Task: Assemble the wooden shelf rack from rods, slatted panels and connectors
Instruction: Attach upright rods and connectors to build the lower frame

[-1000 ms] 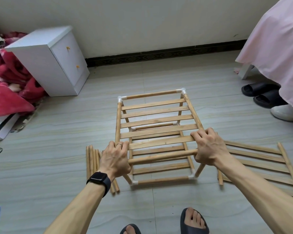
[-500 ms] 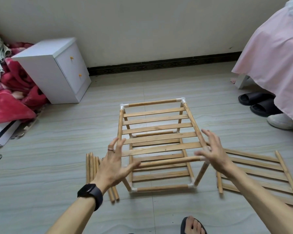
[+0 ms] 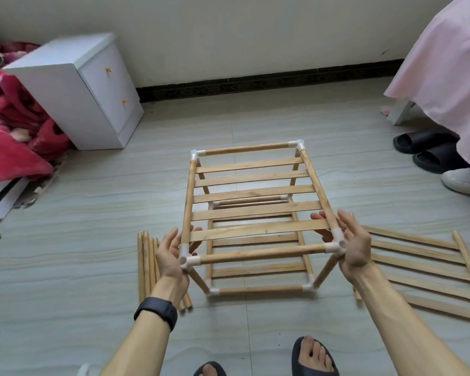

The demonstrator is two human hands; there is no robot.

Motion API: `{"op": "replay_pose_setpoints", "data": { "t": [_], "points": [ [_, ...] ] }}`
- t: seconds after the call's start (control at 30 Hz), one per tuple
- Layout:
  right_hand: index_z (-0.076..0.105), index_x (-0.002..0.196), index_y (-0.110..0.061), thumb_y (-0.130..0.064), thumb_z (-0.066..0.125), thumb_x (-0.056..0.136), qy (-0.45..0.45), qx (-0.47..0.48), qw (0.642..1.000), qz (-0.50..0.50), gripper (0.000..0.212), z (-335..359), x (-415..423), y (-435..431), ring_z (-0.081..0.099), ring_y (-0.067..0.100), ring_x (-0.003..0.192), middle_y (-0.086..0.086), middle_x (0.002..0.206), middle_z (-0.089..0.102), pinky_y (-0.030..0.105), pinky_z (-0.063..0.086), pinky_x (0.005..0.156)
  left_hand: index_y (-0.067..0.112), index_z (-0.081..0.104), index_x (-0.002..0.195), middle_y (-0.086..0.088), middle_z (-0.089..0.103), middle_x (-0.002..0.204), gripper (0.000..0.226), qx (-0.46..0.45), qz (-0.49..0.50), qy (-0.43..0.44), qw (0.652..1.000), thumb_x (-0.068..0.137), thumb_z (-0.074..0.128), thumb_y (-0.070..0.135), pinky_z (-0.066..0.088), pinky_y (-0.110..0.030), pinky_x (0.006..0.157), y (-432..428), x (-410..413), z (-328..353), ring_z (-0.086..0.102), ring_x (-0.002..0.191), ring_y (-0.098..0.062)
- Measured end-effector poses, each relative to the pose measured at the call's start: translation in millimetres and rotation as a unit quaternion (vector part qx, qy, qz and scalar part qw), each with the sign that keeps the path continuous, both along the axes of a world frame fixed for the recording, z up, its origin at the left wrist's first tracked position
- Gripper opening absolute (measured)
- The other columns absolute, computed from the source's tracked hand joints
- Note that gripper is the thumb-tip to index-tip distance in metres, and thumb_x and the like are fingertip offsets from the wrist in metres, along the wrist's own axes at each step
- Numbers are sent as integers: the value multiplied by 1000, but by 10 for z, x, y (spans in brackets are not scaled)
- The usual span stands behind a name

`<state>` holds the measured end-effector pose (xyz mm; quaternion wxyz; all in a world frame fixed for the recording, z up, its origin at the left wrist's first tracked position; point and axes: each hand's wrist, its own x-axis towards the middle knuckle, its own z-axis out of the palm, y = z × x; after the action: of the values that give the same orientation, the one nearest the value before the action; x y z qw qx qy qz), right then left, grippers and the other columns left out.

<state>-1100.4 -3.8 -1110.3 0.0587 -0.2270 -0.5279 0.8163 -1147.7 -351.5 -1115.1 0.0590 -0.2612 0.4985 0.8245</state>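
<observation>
The wooden rack (image 3: 251, 210) stands on the floor as a two-level frame of rods, white corner connectors and slatted panels. My left hand (image 3: 171, 256) lies with straight fingers against its near left top connector (image 3: 186, 260). My right hand (image 3: 353, 245) lies the same way against the near right top connector (image 3: 335, 244). A bundle of loose rods (image 3: 147, 267) lies on the floor left of the rack, partly behind my left wrist. A spare slatted panel (image 3: 421, 270) lies flat to the right.
A white two-drawer cabinet (image 3: 73, 90) stands at the back left beside red blankets (image 3: 8, 147). A pink bed cover (image 3: 451, 71) hangs at the right, with black slippers (image 3: 429, 150) and a white shoe (image 3: 464, 181) under it. My feet (image 3: 314, 356) are just in front.
Both hands let go of the near top rod, opened, and moved outward to lie flat against the two near top corner connectors. The camera view rose slightly.
</observation>
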Motion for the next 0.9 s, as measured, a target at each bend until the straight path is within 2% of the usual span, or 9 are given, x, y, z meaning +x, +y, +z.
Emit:
{"op": "replay_pose_setpoints", "data": {
  "t": [0.1,0.17,0.33,0.4,0.53,0.6,0.67,0.77,0.9],
  "points": [
    [69,114,-7,-48,45,100,5,10,1000,6,49,-32,40,-39,71,23,108,14,118,74,37,46,89,1,68,117,-20,73,115,54,5,8,17,1000,96,51,48,54,-38,87,30,77,-35,73,104,-30],
    [69,107,-6,-51,46,99,8,14,1000,-15,51,-34,17,-101,73,28,105,17,111,75,39,56,85,6,67,110,-19,75,109,47,4,11,38,999,98,49,48,53,-41,87,34,47,-5,75,98,-29],
    [69,98,-6,-71,39,96,-28,29,997,-71,71,-11,-61,-183,62,17,58,16,104,77,23,51,48,6,71,93,-18,76,102,60,-36,24,28,999,101,35,54,48,-27,61,50,-38,-53,67,67,-18],
    [60,90,-2,-72,36,95,-35,24,995,-95,75,18,-80,-201,54,15,59,19,103,76,21,44,45,6,68,89,-17,76,96,58,-11,46,15,999,102,34,51,39,-20,48,62,-87,-67,53,55,-13],
    [65,99,-5,-78,25,96,-50,19,992,-112,83,20,-110,-235,45,14,56,18,102,77,19,35,40,6,73,84,-16,77,92,63,-3,47,0,999,102,32,51,42,-22,61,50,-175,-71,62,62,-10],
    [66,115,-5,-79,24,95,-58,19,992,-114,87,15,-140,-226,45,14,57,18,102,76,19,35,40,15,78,64,-13,77,86,67,-15,52,9,999,102,33,46,42,-21,55,71,-182,-62,60,55,-9],
    [70,100,-5,-79,25,95,-57,21,992,-114,87,6,-154,-213,48,12,57,17,99,77,18,35,41,26,73,47,-11,77,80,71,-21,58,18,998,103,32,42,31,-20,44,101,-173,-36,45,46,-9],
    [75,91,-10,-82,30,90,-68,33,993,-93,84,-7,-171,-210,52,8,56,14,101,77,17,38,42,16,77,60,-12,77,84,67,-13,70,0,997,102,33,45,23,-22,41,97,-187,-33,31,48,-10],
    [76,90,-19,-70,47,88,-109,119,983,-84,59,56,-157,-219,58,18,80,2,104,74,30,48,63,12,72,95,-3,75,92,54,-86,0,-28,996,102,38,52,32,-21,46,30,-177,-27,43,57,-10]
  ]
}}
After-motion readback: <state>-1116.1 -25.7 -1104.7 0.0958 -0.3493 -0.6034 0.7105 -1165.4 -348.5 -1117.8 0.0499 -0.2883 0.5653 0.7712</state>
